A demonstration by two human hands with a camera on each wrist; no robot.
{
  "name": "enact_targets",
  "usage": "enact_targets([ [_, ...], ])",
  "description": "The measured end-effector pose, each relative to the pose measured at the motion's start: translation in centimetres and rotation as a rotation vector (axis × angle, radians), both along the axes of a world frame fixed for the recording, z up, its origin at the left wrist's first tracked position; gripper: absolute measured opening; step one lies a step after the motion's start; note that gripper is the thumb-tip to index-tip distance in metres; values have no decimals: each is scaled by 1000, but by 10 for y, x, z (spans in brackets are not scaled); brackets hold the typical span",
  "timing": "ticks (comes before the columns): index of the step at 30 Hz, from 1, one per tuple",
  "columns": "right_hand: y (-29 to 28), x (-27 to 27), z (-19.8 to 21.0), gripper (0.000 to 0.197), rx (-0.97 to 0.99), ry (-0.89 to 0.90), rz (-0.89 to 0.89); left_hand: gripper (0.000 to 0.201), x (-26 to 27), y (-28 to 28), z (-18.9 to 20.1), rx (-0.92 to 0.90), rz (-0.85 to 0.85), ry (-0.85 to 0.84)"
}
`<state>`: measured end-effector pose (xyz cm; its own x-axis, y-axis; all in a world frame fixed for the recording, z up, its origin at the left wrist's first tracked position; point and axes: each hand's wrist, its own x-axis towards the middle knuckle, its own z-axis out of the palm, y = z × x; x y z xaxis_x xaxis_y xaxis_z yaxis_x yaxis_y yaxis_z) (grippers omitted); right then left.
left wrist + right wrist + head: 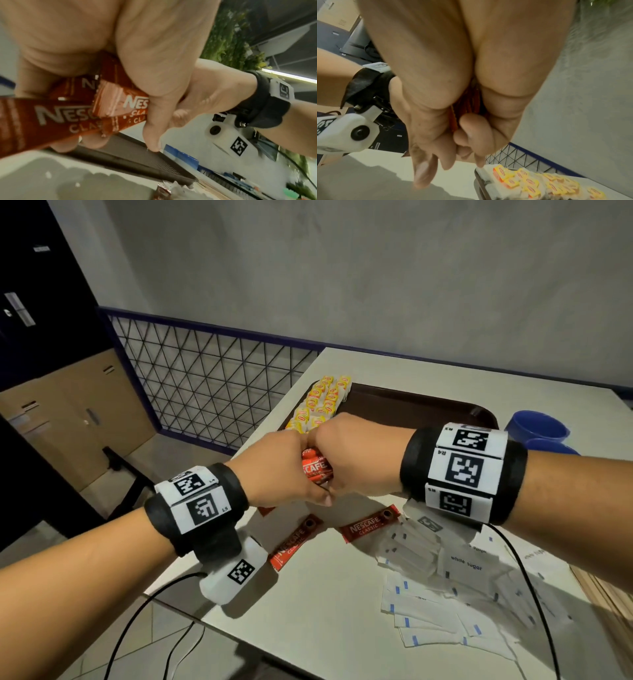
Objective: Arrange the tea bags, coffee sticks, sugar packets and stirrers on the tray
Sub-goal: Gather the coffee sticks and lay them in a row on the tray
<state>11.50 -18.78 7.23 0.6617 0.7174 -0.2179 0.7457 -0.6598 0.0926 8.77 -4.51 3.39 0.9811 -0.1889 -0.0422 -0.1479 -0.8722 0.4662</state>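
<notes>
Left hand (pixel 274 470) and right hand (pixel 356 460) pressed together, fingers curled tight around one bundle of red coffee sticks (pixel 315 469), raised above the tray's (pixel 411 402) near edge. Tea bags (pixel 320 402) along the tray's left edge; loose sticks and sugar packets (pixel 455 587) on the surface (pixel 325 628) below.

The red coffee sticks (pixel 51 119) look like glossy foil. The white sugar packets (pixel 466 570) are matt paper. The dark brown tray (pixel 411 405) is textured plastic, at 12 o'clock on the smooth, matt off-white table (pixel 308 628). The black wristbands (pixel 411 467) look like cloth.
</notes>
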Motion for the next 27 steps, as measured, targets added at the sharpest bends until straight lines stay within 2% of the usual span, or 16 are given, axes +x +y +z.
enact_targets([
  [3, 0, -3, 3, 50, 35, -27, 25, 42, -6, 0, 11, 60, 36, -66],
  [6, 0, -7, 3, 45, 47, -8, 33, 33, -8, 0, 16, 121, 37, -53],
  [8, -1, -10, 2, 47, 80, 7, 14, 26, -8, 2, 15, -15, 13, 48],
  [10, -4, -10, 4, 54, 212, 74, -50, 20, -8, 5, 14, -148, 5, 127],
  [12, -12, -9, 9, 67, 376, 157, -102, 16, -10, 8, 12, -227, 0, 155],
  [14, -21, -6, 18, 77, 459, 184, -104, 17, -12, 9, 8, -339, -8, 182],
  [16, -31, -5, 28, 70, 550, 223, -92, 18, -13, 10, 2, -518, -28, 195],
  [19, -39, -8, 31, 47, 823, 306, -57, 32, -15, 3, -1, -707, -49, 180],
  [21, -39, -11, 26, 32, 911, 294, -2, 20, -18, -7, 0, -741, -83, 165],
  [22, -38, -12, 23, 31, 909, 308, 6, 9, -19, -12, 1, -766, -94, 159],
  [25, -36, -14, 17, 37, 918, 433, -55, 16, -24, -27, 0, -883, -121, 149],
  [27, -37, -15, 15, 38, 924, 443, -59, 20, -27, -32, -1, -951, -136, 165],
])
